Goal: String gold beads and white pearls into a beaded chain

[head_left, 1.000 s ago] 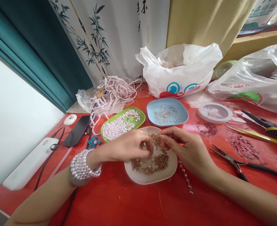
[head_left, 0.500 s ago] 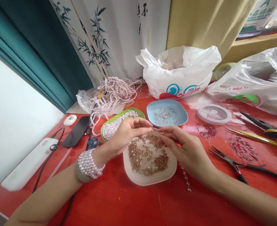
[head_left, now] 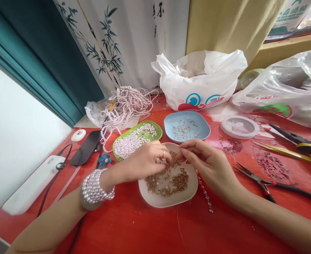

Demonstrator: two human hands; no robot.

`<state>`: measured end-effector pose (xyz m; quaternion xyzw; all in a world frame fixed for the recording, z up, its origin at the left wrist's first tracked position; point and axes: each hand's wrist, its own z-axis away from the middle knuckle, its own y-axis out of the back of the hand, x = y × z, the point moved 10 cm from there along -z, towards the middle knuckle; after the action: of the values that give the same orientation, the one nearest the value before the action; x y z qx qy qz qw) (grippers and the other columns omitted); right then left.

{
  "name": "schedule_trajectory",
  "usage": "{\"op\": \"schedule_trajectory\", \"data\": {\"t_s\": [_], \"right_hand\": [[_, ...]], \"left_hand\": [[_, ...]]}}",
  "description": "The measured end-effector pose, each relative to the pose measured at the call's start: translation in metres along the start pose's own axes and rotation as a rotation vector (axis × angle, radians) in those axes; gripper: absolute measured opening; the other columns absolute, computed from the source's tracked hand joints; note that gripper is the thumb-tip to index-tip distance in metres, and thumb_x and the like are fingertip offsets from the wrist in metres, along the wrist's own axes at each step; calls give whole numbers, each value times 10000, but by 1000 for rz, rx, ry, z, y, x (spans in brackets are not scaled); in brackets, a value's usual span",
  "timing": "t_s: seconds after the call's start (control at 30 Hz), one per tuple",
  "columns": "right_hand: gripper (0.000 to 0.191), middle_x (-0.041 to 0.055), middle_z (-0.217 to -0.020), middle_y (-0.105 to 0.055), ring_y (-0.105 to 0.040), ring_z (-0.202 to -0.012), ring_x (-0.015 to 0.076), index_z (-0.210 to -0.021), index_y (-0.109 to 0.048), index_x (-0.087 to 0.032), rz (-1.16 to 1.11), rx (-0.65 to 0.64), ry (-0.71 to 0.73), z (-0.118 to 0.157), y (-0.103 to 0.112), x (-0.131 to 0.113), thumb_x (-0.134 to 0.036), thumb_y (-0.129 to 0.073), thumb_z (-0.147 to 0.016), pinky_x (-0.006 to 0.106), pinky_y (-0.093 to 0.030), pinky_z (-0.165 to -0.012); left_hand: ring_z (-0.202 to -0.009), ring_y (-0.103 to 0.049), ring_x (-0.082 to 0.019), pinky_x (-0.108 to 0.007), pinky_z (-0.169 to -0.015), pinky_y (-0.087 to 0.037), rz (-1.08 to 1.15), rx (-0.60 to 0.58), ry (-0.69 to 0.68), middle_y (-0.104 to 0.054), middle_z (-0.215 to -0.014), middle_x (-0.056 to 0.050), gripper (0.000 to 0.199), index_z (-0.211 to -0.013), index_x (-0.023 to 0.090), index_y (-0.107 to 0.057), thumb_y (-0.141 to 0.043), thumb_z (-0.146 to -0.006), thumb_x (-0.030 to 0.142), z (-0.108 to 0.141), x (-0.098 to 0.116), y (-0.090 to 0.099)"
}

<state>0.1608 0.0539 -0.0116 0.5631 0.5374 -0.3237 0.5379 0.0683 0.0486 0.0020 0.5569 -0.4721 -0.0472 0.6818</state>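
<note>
My left hand (head_left: 151,158), with a ring and a pearl bracelet (head_left: 96,187) at the wrist, hangs over the white tray (head_left: 160,201) of gold beads (head_left: 180,180). Its fingers curl down toward the beads; whether they pinch one is hidden. My right hand (head_left: 201,155) is at the tray's right rim, thumb and forefinger pinched together on the beaded chain (head_left: 206,194), whose lower end lies on the red table. Behind my left hand is the green tray (head_left: 159,131) of pearl beads (head_left: 126,144). A blue tray (head_left: 205,132) with small metal pins stands behind both hands.
Pearl strands (head_left: 129,104) are heaped at the back left. A phone (head_left: 84,148) and white power bank (head_left: 34,187) with a cable lie left. White plastic bags (head_left: 200,84) stand behind. Pliers (head_left: 263,183), tweezers (head_left: 285,151) and a round clear case (head_left: 240,127) lie right.
My left hand has turned over and dropped from beside my right fingertips down to the beads, uncovering more of the green tray. My right hand has barely moved.
</note>
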Motion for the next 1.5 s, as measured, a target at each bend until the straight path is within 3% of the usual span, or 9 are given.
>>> {"op": "schedule_trajectory", "data": {"t_s": [0.2,0.37,0.63,0.73,0.87,1.03,1.13,1.3,1.5], "right_hand": [[88,12,-692,-654,-606,-634,117,-824,-544,-179,3,-14,-7,0,-1,1,-249,-489,-825,229,-468,-583],[74,9,-695,-660,-610,-637,114,-831,-544,-181,-16,-31,-2,0,-3,0,-226,-485,-825,226,-471,-587],[113,17,-642,-649,-606,-602,125,-766,-555,-168,-149,-21,-63,1,0,3,-267,-511,-799,247,-477,-555],[137,16,-630,-642,-594,-580,118,-726,-554,-167,-154,-13,-81,0,0,4,-274,-507,-798,249,-476,-549],[145,19,-634,-638,-596,-587,124,-733,-559,-166,-116,2,-76,-1,1,5,-279,-499,-801,258,-476,-556],[120,13,-650,-631,-593,-598,119,-768,-566,-166,-97,23,-60,-2,2,5,-259,-498,-799,242,-468,-555],[116,1,-636,-616,-582,-593,112,-758,-570,-169,-59,31,-47,-2,3,3,-242,-489,-801,231,-457,-552],[107,-7,-647,-605,-573,-600,106,-746,-559,-176,-49,41,-31,-1,4,-2,-203,-471,-800,227,-460,-572],[97,2,-643,-601,-577,-599,116,-749,-557,-173,-89,37,-37,-1,3,-2,-213,-486,-801,244,-467,-575]], "left_hand": [[-879,-514,-184,-316,-796,-399,-67,-159,-99,-662,-796,-24,90,-747,193,-690,-601,-745,176,3,13,-16],[-914,-541,-199,-341,-839,-394,-68,-136,-96,-659,-827,-43,93,-748,186,-695,-603,-749,174,2,13,-20],[-731,-602,-135,-257,-678,-459,555,40,278,-674,-793,-35,100,-770,158,-669,-603,-742,227,1,-31,-14],[-704,-595,-122,-243,-644,-459,629,114,343,-671,-798,-37,122,-784,149,-657,-624,-723,250,2,-40,-11],[-744,-594,-127,-255,-686,-463,509,88,278,-669,-816,-27,72,-772,157,-658,-607,-727,177,1,-29,-9],[-926,-536,-168,-321,-850,-414,98,61,23,-658,-934,-15,85,-760,200,-687,-622,-732,154,0,7,-11],[-935,-515,-198,-345,-826,-423,-104,49,-91,-650,-956,-33,91,-795,194,-695,-618,-749,207,0,26,-23],[-899,-519,-234,-374,-772,-437,-240,60,-92,-646,-858,-67,107,-749,189,-705,-601,-748,213,-3,33,-34],[-875,-530,-233,-378,-775,-434,-65,85,-7,-638,-847,-81,89,-696,164,-680,-597,-724,177,-3,23,-29]]}}
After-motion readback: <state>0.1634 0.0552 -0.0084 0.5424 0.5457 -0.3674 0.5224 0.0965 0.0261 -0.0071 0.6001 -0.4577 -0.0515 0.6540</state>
